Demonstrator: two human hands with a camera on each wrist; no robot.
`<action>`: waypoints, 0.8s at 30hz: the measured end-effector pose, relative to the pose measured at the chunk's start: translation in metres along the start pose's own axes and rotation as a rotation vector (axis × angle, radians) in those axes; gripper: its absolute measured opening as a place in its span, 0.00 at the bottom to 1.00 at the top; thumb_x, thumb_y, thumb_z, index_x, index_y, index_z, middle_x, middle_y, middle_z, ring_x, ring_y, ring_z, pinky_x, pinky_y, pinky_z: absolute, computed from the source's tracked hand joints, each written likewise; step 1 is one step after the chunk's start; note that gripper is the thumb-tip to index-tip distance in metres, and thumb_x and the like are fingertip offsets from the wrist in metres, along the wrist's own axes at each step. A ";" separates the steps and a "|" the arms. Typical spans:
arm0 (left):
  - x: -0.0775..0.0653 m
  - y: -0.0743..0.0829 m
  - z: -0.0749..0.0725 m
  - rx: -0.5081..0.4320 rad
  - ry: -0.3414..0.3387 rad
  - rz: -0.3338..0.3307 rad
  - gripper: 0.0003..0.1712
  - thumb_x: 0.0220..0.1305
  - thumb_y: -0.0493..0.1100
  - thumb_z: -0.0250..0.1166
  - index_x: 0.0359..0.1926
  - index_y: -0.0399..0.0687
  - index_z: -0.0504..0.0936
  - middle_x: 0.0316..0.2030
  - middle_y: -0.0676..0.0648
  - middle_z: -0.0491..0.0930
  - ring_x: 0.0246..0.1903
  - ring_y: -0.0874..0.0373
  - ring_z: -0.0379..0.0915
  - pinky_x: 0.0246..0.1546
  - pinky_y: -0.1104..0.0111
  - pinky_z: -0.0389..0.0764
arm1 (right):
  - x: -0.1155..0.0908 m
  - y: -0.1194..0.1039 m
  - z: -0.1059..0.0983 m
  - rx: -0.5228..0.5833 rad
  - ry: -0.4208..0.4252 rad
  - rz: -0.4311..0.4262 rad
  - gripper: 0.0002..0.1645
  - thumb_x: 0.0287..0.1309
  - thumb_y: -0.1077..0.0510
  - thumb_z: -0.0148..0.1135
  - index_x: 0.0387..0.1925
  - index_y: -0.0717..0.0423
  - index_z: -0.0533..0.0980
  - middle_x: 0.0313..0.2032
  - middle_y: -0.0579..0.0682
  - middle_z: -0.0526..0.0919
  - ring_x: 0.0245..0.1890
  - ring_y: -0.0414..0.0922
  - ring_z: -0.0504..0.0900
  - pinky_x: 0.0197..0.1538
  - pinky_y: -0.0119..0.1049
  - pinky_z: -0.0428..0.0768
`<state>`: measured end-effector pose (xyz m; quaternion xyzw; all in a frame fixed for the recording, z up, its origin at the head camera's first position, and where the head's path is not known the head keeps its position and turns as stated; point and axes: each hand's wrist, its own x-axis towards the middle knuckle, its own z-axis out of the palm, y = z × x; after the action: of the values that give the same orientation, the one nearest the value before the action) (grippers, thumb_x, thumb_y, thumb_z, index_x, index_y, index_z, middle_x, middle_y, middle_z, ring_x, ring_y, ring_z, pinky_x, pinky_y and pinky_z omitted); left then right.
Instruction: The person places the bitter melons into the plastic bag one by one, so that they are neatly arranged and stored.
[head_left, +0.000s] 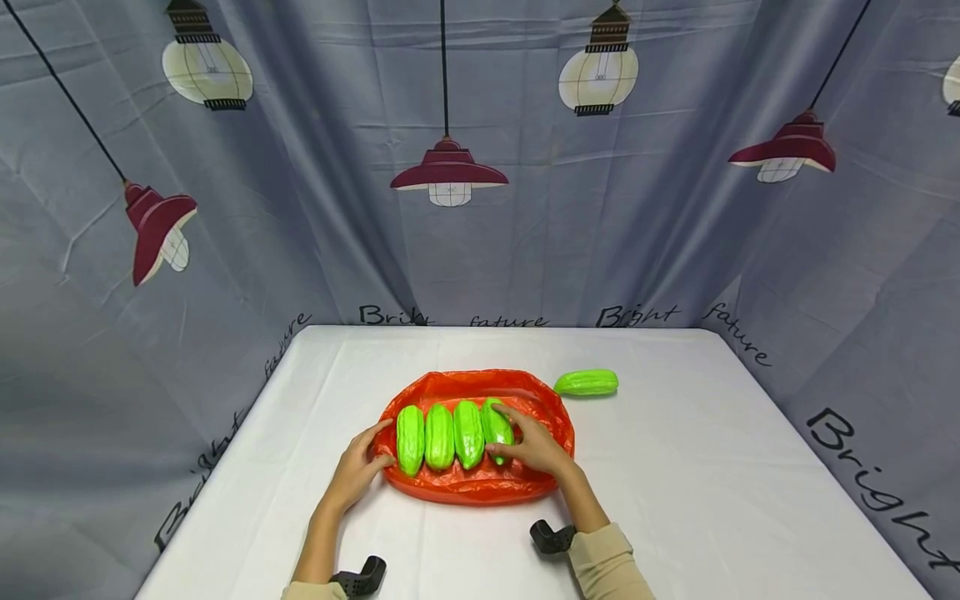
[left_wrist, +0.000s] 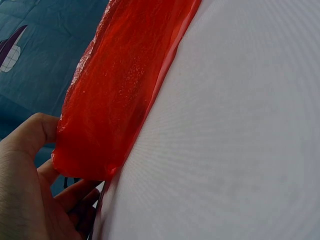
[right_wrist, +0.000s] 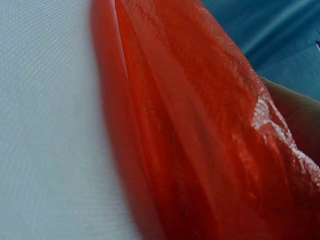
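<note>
Four green ridged gourds stand side by side in an oval red plastic bag (head_left: 480,493) spread open like a shallow tray. My right hand (head_left: 536,443) holds the rightmost green gourd (head_left: 497,432), thumb and fingers about its sides. At the bag's left end, my left hand (head_left: 356,467) grips the rim with thumb and fingers apart, close to the leftmost green gourd (head_left: 410,440). In the left wrist view, fingers (left_wrist: 75,195) curl beside the red plastic's edge. The bag's wall hides most of the right hand in the right wrist view.
Another green gourd (head_left: 587,382) lies outside the bag, behind and to its right, on the white tabletop (head_left: 712,500). A grey curtain (head_left: 525,250) printed with lamps and lettering surrounds the table's back and sides. Each wrist wears a black camera mount.
</note>
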<state>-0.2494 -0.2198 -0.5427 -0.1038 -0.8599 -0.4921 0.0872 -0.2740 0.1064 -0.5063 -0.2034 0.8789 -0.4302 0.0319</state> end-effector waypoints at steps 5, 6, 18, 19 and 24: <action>0.000 0.001 -0.001 -0.001 -0.003 0.003 0.34 0.50 0.40 0.63 0.62 0.51 0.70 0.59 0.37 0.67 0.61 0.41 0.58 0.58 0.43 0.57 | 0.001 0.002 -0.001 -0.003 -0.015 -0.004 0.46 0.47 0.45 0.68 0.67 0.48 0.60 0.48 0.54 0.73 0.45 0.49 0.70 0.50 0.50 0.70; 0.000 0.001 -0.001 0.000 -0.005 0.003 0.34 0.50 0.40 0.63 0.62 0.51 0.70 0.59 0.37 0.66 0.61 0.40 0.58 0.58 0.43 0.57 | 0.001 0.002 -0.001 -0.003 -0.017 -0.003 0.46 0.47 0.45 0.68 0.67 0.48 0.60 0.49 0.54 0.73 0.45 0.49 0.70 0.50 0.50 0.70; 0.001 0.000 0.000 0.004 -0.002 0.023 0.34 0.50 0.40 0.64 0.62 0.51 0.70 0.59 0.38 0.67 0.60 0.40 0.58 0.58 0.43 0.57 | -0.001 -0.002 -0.012 -0.056 0.008 0.001 0.48 0.45 0.44 0.69 0.67 0.49 0.60 0.55 0.56 0.71 0.46 0.52 0.73 0.48 0.51 0.72; 0.001 0.000 0.000 0.004 -0.001 0.023 0.34 0.50 0.40 0.64 0.62 0.50 0.70 0.59 0.38 0.67 0.60 0.40 0.58 0.58 0.43 0.57 | -0.002 -0.003 -0.014 -0.063 0.015 -0.003 0.49 0.45 0.44 0.69 0.67 0.49 0.59 0.57 0.56 0.70 0.47 0.52 0.73 0.48 0.51 0.73; 0.001 0.000 0.000 0.012 0.002 0.029 0.34 0.50 0.40 0.63 0.62 0.49 0.70 0.59 0.38 0.68 0.60 0.41 0.59 0.58 0.44 0.57 | -0.004 -0.012 -0.033 -0.010 0.014 -0.031 0.50 0.44 0.47 0.71 0.68 0.43 0.58 0.55 0.60 0.71 0.51 0.55 0.73 0.47 0.52 0.74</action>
<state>-0.2508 -0.2197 -0.5428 -0.1150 -0.8611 -0.4859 0.0957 -0.2745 0.1260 -0.4767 -0.2140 0.8780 -0.4278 0.0182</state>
